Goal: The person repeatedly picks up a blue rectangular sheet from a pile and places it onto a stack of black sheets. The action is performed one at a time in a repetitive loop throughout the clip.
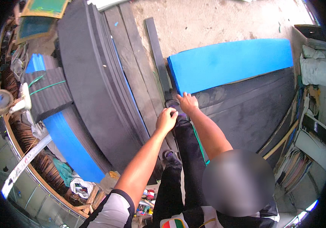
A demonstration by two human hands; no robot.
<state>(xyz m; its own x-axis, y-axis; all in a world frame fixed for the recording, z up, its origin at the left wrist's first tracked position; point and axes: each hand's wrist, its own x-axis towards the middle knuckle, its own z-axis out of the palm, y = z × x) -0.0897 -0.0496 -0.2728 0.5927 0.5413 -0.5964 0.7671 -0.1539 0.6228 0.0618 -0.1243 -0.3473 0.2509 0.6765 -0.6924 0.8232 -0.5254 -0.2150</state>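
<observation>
Left hand: the left hand (166,119) sits near the middle of the view, curled into a loose fist with fingers together; whether it pinches anything I cannot tell.
Right hand: the right hand (187,102) lies just at 1 o'clock of the left one, fingers spread and pressed flat on the near corner of the black foam sheets (246,106).
Black foam sheets: a stack lying flat, spreading from the right hand toward 3 o'clock, its corner under the fingertips.
Blue foam sheet (231,62): rests on top of the black stack, at 1 to 2 o'clock of the right hand; its near corner is just beside the fingertips, touching or not I cannot tell.
Narrow black strip (158,57): a long dark strip running from just beside both hands up toward 12 o'clock, along the left edge of the blue sheet.
Leaning black sheets (94,83): a thick stack of big dark sheets at 9 to 10 o'clock of the left hand, well apart from it.
Second blue sheet (70,146): at 8 o'clock of the left hand, beside the dark stack.
Bundled strips (47,93): dark strips tied with green cord, at 9 o'clock, far off.
Legs: dark trousers (187,152) and a shoe (170,155) below the hands, at 6 o'clock.
Floor: bare concrete floor (208,22) at 12 o'clock.
</observation>
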